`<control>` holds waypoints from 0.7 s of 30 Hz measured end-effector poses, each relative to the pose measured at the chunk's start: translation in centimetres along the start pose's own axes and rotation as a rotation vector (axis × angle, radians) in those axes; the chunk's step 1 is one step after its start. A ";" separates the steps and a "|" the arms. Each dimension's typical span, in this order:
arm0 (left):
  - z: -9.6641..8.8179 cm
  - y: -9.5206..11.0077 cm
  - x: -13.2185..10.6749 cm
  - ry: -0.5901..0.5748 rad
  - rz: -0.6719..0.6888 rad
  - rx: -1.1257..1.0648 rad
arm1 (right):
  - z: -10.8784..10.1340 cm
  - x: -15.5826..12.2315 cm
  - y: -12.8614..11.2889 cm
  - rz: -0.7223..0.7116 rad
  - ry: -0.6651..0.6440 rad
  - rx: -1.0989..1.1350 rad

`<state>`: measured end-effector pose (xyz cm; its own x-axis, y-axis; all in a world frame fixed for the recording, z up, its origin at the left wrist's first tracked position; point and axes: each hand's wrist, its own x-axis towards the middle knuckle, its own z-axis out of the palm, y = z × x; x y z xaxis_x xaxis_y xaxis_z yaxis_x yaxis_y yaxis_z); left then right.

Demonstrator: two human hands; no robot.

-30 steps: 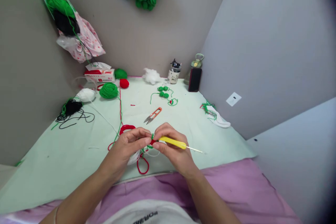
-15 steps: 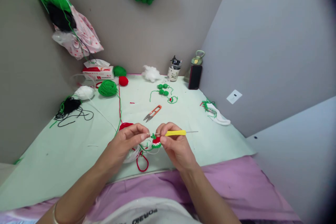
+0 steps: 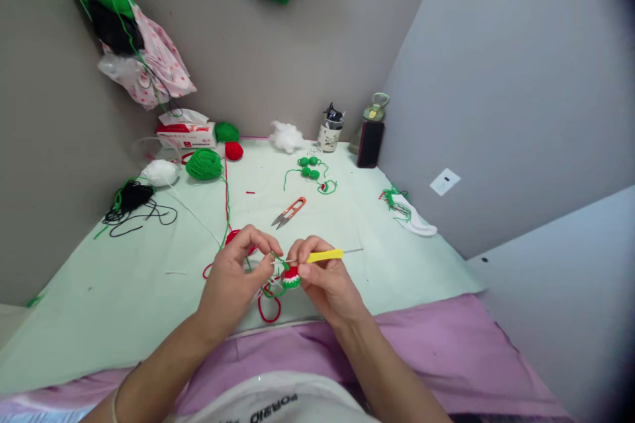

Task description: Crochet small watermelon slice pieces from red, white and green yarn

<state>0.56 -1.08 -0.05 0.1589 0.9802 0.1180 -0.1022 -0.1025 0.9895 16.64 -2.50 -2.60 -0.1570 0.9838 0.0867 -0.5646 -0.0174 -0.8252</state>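
My right hand (image 3: 325,281) pinches a yellow-handled crochet hook (image 3: 325,255), whose metal tip points left toward my left hand. A small red, white and green crocheted piece (image 3: 291,277) hangs at my right fingertips, just under the hook. My left hand (image 3: 238,271) is closed in a pinch on the green yarn strand (image 3: 278,259) that runs to the hook. Loops of red yarn (image 3: 269,307) lie on the pale green table cover (image 3: 124,277) below both hands.
Orange thread snips (image 3: 288,211) lie just beyond my hands. Further back are a green yarn ball (image 3: 204,164), red yarn ball (image 3: 233,151), white yarn (image 3: 159,173), black yarn tangle (image 3: 133,201), tissue box (image 3: 187,135), stuffing (image 3: 286,137), small green crocheted pieces (image 3: 310,172), a jar (image 3: 329,135) and a bottle (image 3: 370,132).
The hook swung from pointing right to nearly level. The crocheted piece came out from between my fingers and now hangs below the hook. My left hand pulled back slightly, drawing the green strand.
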 end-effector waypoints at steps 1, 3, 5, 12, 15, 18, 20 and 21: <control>-0.1 0.0 -0.1 -0.071 -0.108 -0.132 | -0.1 0.0 0.1 0.005 -0.010 0.024; -0.4 0.1 -0.1 -0.211 -0.282 -0.361 | -0.4 0.0 0.0 0.016 -0.030 0.069; -1.0 0.3 0.0 -0.306 -0.365 -0.460 | -0.8 -0.1 -0.2 0.017 -0.042 0.093; -1.5 1.2 0.4 -0.221 -0.151 -0.107 | -1.4 0.0 -0.4 0.050 -0.076 0.112; -1.3 0.8 0.9 0.043 0.180 0.379 | -1.3 -0.1 -0.2 0.056 -0.067 0.134; -2.9 0.2 2.4 0.089 0.435 0.662 | -1.6 -0.2 -0.6 0.040 -0.043 0.130; -4.9 -0.1 3.6 0.134 0.468 0.803 | -1.9 -0.2 -1.1 0.027 -0.007 0.122; -6.0 -0.1 4.1 0.123 0.449 0.831 | -2.1 -0.2 -1.4 0.019 0.022 0.116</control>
<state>-4.69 3.97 -0.16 0.1656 0.8264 0.5382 0.6098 -0.5147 0.6027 19.13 -2.25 -2.65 -0.1512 0.9868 0.0587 -0.6518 -0.0549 -0.7564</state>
